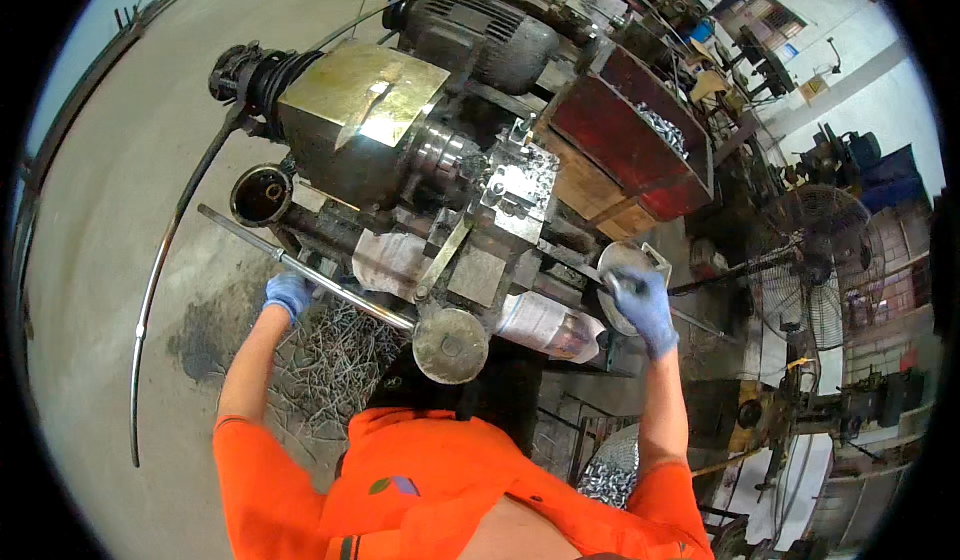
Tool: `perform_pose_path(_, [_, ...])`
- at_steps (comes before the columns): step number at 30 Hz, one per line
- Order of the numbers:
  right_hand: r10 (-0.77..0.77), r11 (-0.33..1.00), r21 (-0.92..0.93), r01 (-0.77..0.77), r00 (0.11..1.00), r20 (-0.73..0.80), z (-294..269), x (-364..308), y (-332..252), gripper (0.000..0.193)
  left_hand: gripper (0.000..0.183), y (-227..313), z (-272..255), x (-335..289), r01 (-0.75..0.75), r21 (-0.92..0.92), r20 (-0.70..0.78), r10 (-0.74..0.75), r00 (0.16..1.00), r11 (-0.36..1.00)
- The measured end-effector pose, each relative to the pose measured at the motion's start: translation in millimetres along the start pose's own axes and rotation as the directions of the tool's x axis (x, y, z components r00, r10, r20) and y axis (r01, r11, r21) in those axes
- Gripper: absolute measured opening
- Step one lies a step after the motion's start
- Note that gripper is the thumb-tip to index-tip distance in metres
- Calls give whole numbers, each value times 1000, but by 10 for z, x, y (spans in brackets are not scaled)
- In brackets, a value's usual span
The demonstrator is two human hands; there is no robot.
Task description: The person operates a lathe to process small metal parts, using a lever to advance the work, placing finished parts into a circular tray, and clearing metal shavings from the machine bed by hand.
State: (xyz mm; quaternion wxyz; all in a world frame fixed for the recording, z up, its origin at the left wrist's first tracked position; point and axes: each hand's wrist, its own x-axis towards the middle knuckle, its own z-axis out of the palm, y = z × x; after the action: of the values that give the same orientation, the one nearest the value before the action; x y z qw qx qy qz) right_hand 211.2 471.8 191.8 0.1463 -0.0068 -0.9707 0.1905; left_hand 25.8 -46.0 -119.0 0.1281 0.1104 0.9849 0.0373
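Note:
A small lathe [400, 175] stands in front of me, with a metal chuck [443, 155] and a chip-covered tool slide [520, 190]. My left hand [288, 295], in a blue glove, is at the machine's left side, just under a long steel lever [320, 280]. Its fingers are curled and partly hidden, and what they hold is unclear. On the right, my gloved right hand [648, 310] is closed at a round grey handwheel [618, 258], over a small grey metal part. Between my arms, a round metal disc [450, 345] sits at the lever's lower end.
Many thin metal rods [330, 370] lie heaped on the floor at left. A red bin [630, 125] of small metal parts stands behind the lathe. Below my right arm is a container of shiny pieces [608, 475]. A standing fan [815, 260] is at right.

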Motion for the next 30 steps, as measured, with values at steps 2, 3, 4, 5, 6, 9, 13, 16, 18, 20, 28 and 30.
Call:
perform_pose_path(2, [6,974,225,-22,997,73,47,485,-519,16,35,132,-612,-224,7,-35,109,-3,994,999])
perform_pose_path(3, [-29,956,292,3,996,83,154,718,-636,19,35,125,-787,-293,6,-62,99,0,995,998])
perform_pose_path(4, [-65,933,359,28,994,92,249,951,-731,23,36,114,-952,-374,6,-88,90,2,996,996])
perform_pose_path(5, [-51,958,286,-16,973,225,281,1193,-861,32,36,93,-1106,-527,28,-150,52,-21,998,988])
perform_pose_path(6, [-26,977,205,-50,936,350,293,1406,-999,42,36,-9,-1097,-604,67,-175,47,-60,997,982])
perform_pose_path(9, [151,989,-68,-135,875,460,635,1812,-1079,65,37,-227,-1141,-702,170,-135,103,-157,982,976])
perform_pose_path(13, [26,867,443,-229,908,419,917,1946,-883,65,37,-475,-950,-835,164,-203,98,-147,984,965])
perform_pose_path(16, [91,784,543,-301,921,379,929,1882,-813,57,37,-525,-857,-890,176,-224,127,-151,980,959])
perform_pose_path(18, [112,816,502,-286,931,347,910,1835,-762,54,37,-577,-755,-853,161,-235,119,-136,983,959])
perform_pose_path(20, [133,835,473,-281,937,323,865,1802,-725,51,37,-540,-751,-805,157,-256,108,-133,985,954])
perform_pose_path(28, [117,867,443,-226,959,259,868,1858,-742,42,35,-693,-1487,-841,49,-651,-107,-156,982,757])
perform_pose_path(30, [119,925,329,-190,967,224,885,1876,-853,42,35,-786,-1767,-975,-44,-698,-239,-175,955,715])
